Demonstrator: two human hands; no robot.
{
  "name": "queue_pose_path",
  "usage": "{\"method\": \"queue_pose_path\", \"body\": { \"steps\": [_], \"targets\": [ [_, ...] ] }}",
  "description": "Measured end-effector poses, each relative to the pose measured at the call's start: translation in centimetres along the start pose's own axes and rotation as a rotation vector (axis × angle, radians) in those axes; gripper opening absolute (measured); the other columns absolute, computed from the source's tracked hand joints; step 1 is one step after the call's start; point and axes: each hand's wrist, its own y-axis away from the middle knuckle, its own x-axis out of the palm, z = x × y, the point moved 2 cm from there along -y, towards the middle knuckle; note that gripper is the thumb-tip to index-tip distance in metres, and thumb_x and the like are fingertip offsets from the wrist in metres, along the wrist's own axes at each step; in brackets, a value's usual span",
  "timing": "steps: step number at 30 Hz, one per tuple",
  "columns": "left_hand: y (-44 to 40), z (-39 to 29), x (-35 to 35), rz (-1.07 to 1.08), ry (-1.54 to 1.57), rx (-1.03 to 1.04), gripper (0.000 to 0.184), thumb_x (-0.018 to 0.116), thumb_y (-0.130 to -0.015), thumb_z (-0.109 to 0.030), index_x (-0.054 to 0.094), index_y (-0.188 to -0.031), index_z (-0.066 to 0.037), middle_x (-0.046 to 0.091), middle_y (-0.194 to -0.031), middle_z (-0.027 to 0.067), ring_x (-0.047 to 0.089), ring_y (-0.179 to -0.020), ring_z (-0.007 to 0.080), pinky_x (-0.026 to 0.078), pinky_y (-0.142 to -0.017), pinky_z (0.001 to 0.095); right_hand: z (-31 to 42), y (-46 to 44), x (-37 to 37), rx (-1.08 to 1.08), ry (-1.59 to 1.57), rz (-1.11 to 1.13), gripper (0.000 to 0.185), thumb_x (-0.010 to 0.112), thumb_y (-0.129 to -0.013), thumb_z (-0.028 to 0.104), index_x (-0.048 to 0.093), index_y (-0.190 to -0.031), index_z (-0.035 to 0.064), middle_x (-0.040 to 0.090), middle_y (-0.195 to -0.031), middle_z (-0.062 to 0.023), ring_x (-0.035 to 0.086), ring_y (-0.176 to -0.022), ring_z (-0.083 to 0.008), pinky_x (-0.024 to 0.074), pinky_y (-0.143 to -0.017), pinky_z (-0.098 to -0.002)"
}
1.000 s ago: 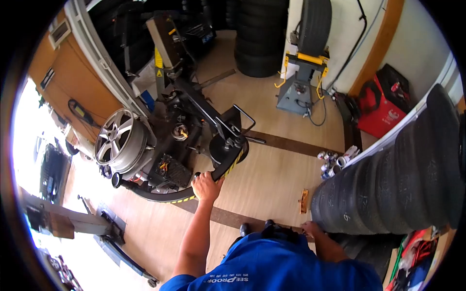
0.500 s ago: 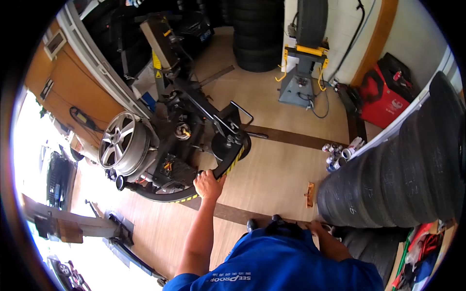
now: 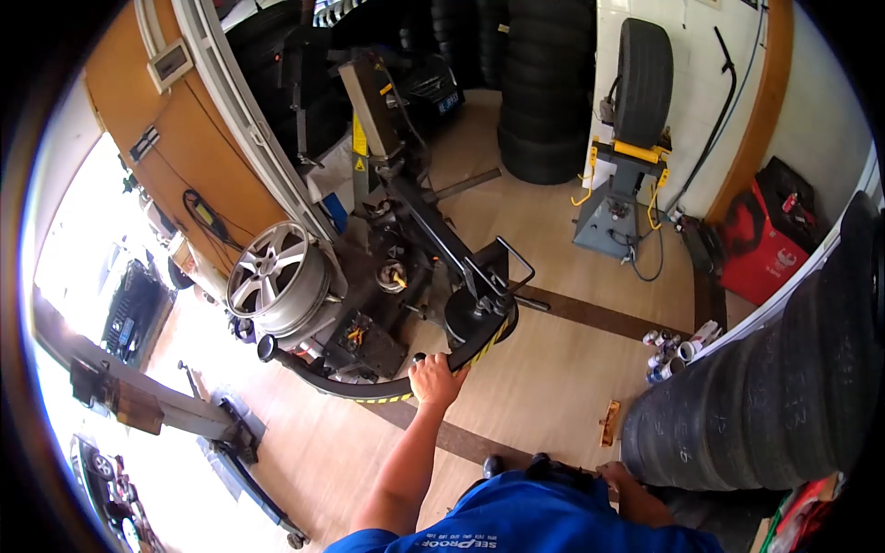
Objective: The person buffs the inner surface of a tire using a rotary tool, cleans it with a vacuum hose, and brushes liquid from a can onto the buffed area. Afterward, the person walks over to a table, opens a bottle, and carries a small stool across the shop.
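Note:
My left hand [image 3: 435, 380] is closed over the curved black bead-breaker arm [image 3: 481, 348] of a tyre changer [image 3: 373, 346]; yellow striping runs along the arm's outer edge. A round black pad [image 3: 468, 318] sits at the arm's right end, and a black knob [image 3: 267, 347] caps its left end. Beyond the arm, a bare silver alloy wheel rim [image 3: 312, 293] leans at the machine's left side. My right hand [image 3: 612, 474] is low by my right hip, apart from the machine; its fingers are too hidden to read.
Large tyres [image 3: 737, 378] are stacked along the right side. More tyres [image 3: 546, 101] form a column at the back. A wheel balancer [image 3: 613, 217] carries a tyre. A red cabinet [image 3: 761, 244] and several small cans [image 3: 666, 355] stand right. A lift post [image 3: 166, 401] is left.
My view has shifted, so the scene sits further right and lower. My left hand keeps its hold on the bead-breaker arm; my right hand remains by my hip.

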Motion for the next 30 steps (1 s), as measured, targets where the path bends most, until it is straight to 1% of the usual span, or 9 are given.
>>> {"method": "queue_pose_path", "body": {
  "steps": [4,8,11,14,16,22,24,26,30],
  "targets": [
    [0.1,-0.1,-0.4,0.009,-0.013,0.000,0.050,0.067,-0.074,-0.056,0.062,-0.090,-0.009,0.064,-0.089,0.0098,0.061,-0.091,0.0266,0.044,-0.079,0.0417,0.4,-1.1,-0.5,-0.134,0.163,0.003,0.032,0.065,-0.083,0.025,0.067,-0.095,-0.0049,0.065,-0.079,-0.0120,0.060,-0.065,-0.0211,0.0494,-0.057,-0.0361],
    [0.1,-0.1,0.1,-0.028,-0.016,-0.001,0.050,0.067,-0.074,-0.056,0.061,-0.089,-0.009,0.064,-0.088,0.0100,0.061,-0.090,0.0273,0.043,-0.079,0.0423,-1.5,-3.5,0.1,-0.129,0.149,-0.101,0.030,0.064,-0.084,0.025,0.067,-0.090,-0.0044,0.065,-0.076,-0.0121,0.060,-0.063,-0.0202,0.0495,-0.056,-0.0356],
    [0.2,-0.3,-0.1,-0.034,-0.011,0.004,0.049,0.068,-0.073,-0.056,0.061,-0.087,-0.009,0.063,-0.087,0.0096,0.060,-0.088,0.0280,0.043,-0.079,0.0424,0.3,-2.6,-0.1,-0.129,0.028,-0.042,0.028,0.064,-0.084,0.025,0.067,-0.083,-0.0028,0.064,-0.071,-0.0115,0.060,-0.059,-0.0200,0.0493,-0.054,-0.0358],
    [0.1,-0.5,-0.3,-0.039,-0.018,0.014,0.049,0.068,-0.073,-0.055,0.061,-0.087,-0.009,0.063,-0.086,0.0095,0.060,-0.088,0.0279,0.043,-0.079,0.0423,0.2,-2.0,-0.3,-0.201,0.205,-0.037,0.029,0.065,-0.084,0.027,0.067,-0.082,-0.0027,0.063,-0.067,-0.0110,0.058,-0.055,-0.0204,0.0488,-0.052,-0.0362],
    [0.1,-0.5,-0.2,-0.039,-0.021,0.009,0.048,0.069,-0.073,-0.055,0.061,-0.087,-0.009,0.063,-0.086,0.0095,0.060,-0.088,0.0279,0.043,-0.079,0.0423,0.2,-2.2,-0.2,-0.193,0.140,-0.051,0.035,0.066,-0.085,0.030,0.065,-0.072,-0.0031,0.062,-0.064,-0.0149,0.060,-0.054,-0.0227,0.0495,-0.051,-0.0383],
    [0.2,-0.4,0.1,-0.052,-0.019,0.004,0.046,0.069,-0.074,-0.053,0.060,-0.087,-0.010,0.062,-0.087,0.0095,0.059,-0.089,0.0280,0.042,-0.080,0.0417,-0.5,-1.6,0.2,-0.173,0.093,-0.043,0.039,0.066,-0.085,0.032,0.064,-0.075,-0.0058,0.062,-0.065,-0.0151,0.060,-0.056,-0.0229,0.0497,-0.053,-0.0386],
    [0.1,-0.5,-0.2,-0.032,-0.009,0.010,0.046,0.069,-0.074,-0.053,0.060,-0.087,-0.009,0.062,-0.086,0.0098,0.059,-0.088,0.0282,0.042,-0.080,0.0417,-0.3,-1.2,0.0,-0.170,0.207,-0.066,0.037,0.066,-0.085,0.031,0.065,-0.076,-0.0058,0.063,-0.066,-0.0143,0.060,-0.055,-0.0222,0.0493,-0.054,-0.0377],
    [0.2,-0.5,-0.2,-0.047,-0.018,0.011,0.047,0.070,-0.073,-0.053,0.060,-0.087,-0.009,0.061,-0.085,0.0098,0.059,-0.088,0.0285,0.042,-0.079,0.0417,-0.7,-1.9,0.2,-0.174,0.257,-0.021,0.036,0.064,-0.085,0.031,0.069,-0.094,-0.0043,0.067,-0.075,-0.0135,0.062,-0.059,-0.0218,0.0505,-0.055,-0.0367],
    [0.2,-0.5,-0.1,-0.064,-0.007,0.015,0.047,0.071,-0.073,-0.052,0.060,-0.087,-0.009,0.061,-0.084,0.0101,0.059,-0.087,0.0286,0.042,-0.078,0.0422,-2.6,-5.2,0.5,-0.200,0.334,-0.022,0.036,0.063,-0.085,0.031,0.069,-0.091,-0.0035,0.066,-0.073,-0.0127,0.062,-0.058,-0.0212,0.0507,-0.056,-0.0361]
  ]
}}
